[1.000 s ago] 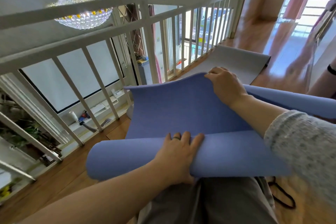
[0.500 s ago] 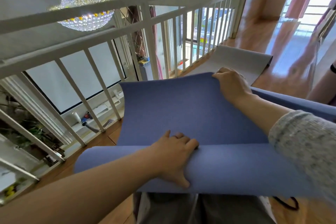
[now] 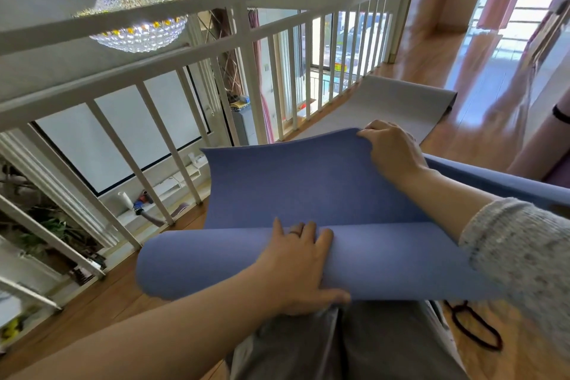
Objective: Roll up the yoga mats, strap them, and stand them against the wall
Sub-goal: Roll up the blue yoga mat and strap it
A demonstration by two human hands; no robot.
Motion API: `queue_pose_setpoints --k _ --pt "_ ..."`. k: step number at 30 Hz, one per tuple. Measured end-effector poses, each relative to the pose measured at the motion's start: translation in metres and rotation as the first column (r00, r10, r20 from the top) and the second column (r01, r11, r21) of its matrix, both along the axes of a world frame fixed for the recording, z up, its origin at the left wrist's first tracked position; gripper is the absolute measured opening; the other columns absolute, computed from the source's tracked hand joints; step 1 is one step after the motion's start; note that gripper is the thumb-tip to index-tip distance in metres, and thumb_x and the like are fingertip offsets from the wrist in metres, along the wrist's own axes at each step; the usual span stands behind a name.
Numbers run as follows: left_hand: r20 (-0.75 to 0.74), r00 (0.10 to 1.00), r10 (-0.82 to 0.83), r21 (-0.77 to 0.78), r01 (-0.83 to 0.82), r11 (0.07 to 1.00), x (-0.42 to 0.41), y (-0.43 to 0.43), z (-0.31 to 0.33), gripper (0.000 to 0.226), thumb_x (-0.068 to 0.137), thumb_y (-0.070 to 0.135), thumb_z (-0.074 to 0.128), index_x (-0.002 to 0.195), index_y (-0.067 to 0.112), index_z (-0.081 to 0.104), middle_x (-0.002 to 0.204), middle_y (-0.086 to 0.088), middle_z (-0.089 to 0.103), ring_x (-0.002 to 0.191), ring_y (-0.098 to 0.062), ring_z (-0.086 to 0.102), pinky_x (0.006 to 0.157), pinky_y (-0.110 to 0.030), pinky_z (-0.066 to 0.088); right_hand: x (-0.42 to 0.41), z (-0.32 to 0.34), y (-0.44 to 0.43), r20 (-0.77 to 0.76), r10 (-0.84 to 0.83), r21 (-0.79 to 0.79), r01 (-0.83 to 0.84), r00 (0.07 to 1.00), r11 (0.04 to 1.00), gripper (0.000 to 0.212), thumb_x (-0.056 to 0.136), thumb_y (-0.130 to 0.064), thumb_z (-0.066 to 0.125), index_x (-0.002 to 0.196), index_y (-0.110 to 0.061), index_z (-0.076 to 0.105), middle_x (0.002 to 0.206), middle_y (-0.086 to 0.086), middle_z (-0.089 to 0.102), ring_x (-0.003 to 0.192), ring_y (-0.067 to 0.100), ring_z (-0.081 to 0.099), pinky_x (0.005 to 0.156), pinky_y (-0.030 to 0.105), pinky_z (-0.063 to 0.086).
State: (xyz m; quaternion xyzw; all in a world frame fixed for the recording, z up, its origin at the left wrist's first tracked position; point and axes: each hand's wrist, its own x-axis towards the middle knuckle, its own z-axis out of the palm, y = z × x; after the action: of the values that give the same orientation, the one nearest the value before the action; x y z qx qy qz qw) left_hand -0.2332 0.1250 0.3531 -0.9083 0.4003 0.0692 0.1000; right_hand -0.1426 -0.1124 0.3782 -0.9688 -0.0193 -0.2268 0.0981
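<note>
Nearest, across the person's grey-trousered lap, lay the rolled part of the blue yoga mat (image 3: 216,259), fat and loose rather than tight. The left grip (image 3: 303,265) was clasped on its middle, fingers over the top and thumb under the near side. A dark strap loop (image 3: 475,330) lay unused on the wooden floor (image 3: 101,315) just right of the knees. Beyond the roll the free sheet rose upright, and the right grip (image 3: 390,148) pinched its top edge, with more mat trailing off right behind the forearm. Farther off, a grey yoga mat (image 3: 394,102) lay flat beside the white railing (image 3: 246,40). The risk, as I judged it, was a slack, crooked roll. Held only at its middle, its ends could telescope, and if either grip eased, the springy foam would likely unwind before the strap went on.
</note>
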Motion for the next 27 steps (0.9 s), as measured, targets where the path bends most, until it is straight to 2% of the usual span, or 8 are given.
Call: queue_pose_setpoints --k 3,7,10,14,17,20,23,27 --pt "0.059 0.998 0.011 -0.004 -0.011 1.000 0.005 -0.004 -0.008 0.098 0.073 0.065 0.058 0.145 0.012 0.016 0.140 -0.015 0.036 0.123 -0.034 0.039 0.108 -0.050 0.025 0.000 0.002 -0.001 0.067 0.003 0.051 -0.007 0.998 0.999 0.034 0.092 0.007 0.050 0.117 -0.006 0.068 0.118 0.013 0.065 0.108 0.034 0.058 0.093 0.045 0.047" --pt "0.031 0.999 -0.020 -0.067 0.022 0.998 0.019 0.002 0.008 0.087 0.068 0.063 0.064 0.135 0.018 0.032 0.126 -0.007 0.051 0.108 -0.029 0.052 0.099 -0.041 0.036 0.001 0.015 -0.003 0.128 0.017 0.076 -0.026 0.992 0.997 0.032 0.089 0.008 0.053 0.110 -0.007 0.071 0.112 0.011 0.068 0.103 0.033 0.061 0.090 0.043 0.049" --pt "-0.078 0.996 -0.045 -0.037 0.042 0.998 0.021 0.008 0.024 0.083 0.066 0.065 0.067 0.130 0.023 0.035 0.123 -0.001 0.055 0.105 -0.025 0.056 0.098 -0.040 0.039 -0.001 0.014 0.003 0.105 0.031 0.090 -0.040 0.994 0.995 0.031 0.088 0.007 0.052 0.111 -0.009 0.067 0.106 0.011 0.069 0.096 0.033 0.063 0.086 0.041 0.048" --pt "-0.285 0.958 -0.025 0.016 0.031 0.999 0.022 0.018 0.026 0.082 0.070 0.064 0.069 0.134 0.027 0.034 0.127 0.001 0.049 0.111 -0.023 0.049 0.101 -0.041 0.037 -0.010 -0.008 0.022 0.022 0.051 0.145 -0.053 0.998 0.988 0.037 0.091 0.000 0.051 0.124 -0.016 0.052 0.099 0.010 0.067 0.092 0.031 0.062 0.082 0.042 0.049" --pt "-0.222 0.972 -0.074 0.021 0.081 0.997 0.023 0.017 0.024 0.087 0.071 0.069 0.065 0.139 0.025 0.034 0.126 0.000 0.033 0.115 -0.021 0.034 0.101 -0.036 0.034 -0.019 -0.022 0.023 0.049 0.012 0.121 -0.018 0.999 0.993 0.033 0.091 -0.001 0.054 0.121 -0.015 0.062 0.099 0.009 0.068 0.104 0.029 0.055 0.084 0.037 0.044" --pt "-0.177 0.980 -0.094 0.033 0.101 0.994 0.024 0.011 0.025 0.087 0.071 0.067 0.067 0.139 0.024 0.035 0.126 -0.001 0.036 0.116 -0.023 0.038 0.100 -0.036 0.035 -0.020 -0.024 0.015 0.071 -0.047 0.106 0.039 0.996 0.994 0.027 0.091 -0.003 0.054 0.111 -0.014 0.068 0.101 0.010 0.070 0.103 0.032 0.055 0.084 0.037 0.040" --pt "-0.154 0.983 -0.099 -0.006 0.099 0.995 0.024 0.011 0.028 0.089 0.074 0.064 0.065 0.144 0.029 0.023 0.134 0.001 0.039 0.119 -0.023 0.042 0.105 -0.037 0.031 -0.021 -0.023 0.017 0.106 -0.038 0.081 0.029 0.994 0.996 0.024 0.088 -0.001 0.056 0.102 -0.013 0.070 0.096 0.009 0.073 0.095 0.033 0.057 0.084 0.037 0.038" --pt "-0.127 0.989 -0.080 -0.004 0.080 0.997 0.021 0.012 0.030 0.069 0.085 0.057 0.054 0.139 0.030 0.022 0.133 -0.003 0.046 0.122 -0.026 0.046 0.115 -0.048 0.016 -0.024 -0.024 0.020 0.136 -0.041 0.068 0.032 0.990 0.997 0.021 0.087 0.001 0.058 0.098 -0.011 0.071 0.092 0.010 0.073 0.089 0.032 0.058 0.083 0.033 0.033"
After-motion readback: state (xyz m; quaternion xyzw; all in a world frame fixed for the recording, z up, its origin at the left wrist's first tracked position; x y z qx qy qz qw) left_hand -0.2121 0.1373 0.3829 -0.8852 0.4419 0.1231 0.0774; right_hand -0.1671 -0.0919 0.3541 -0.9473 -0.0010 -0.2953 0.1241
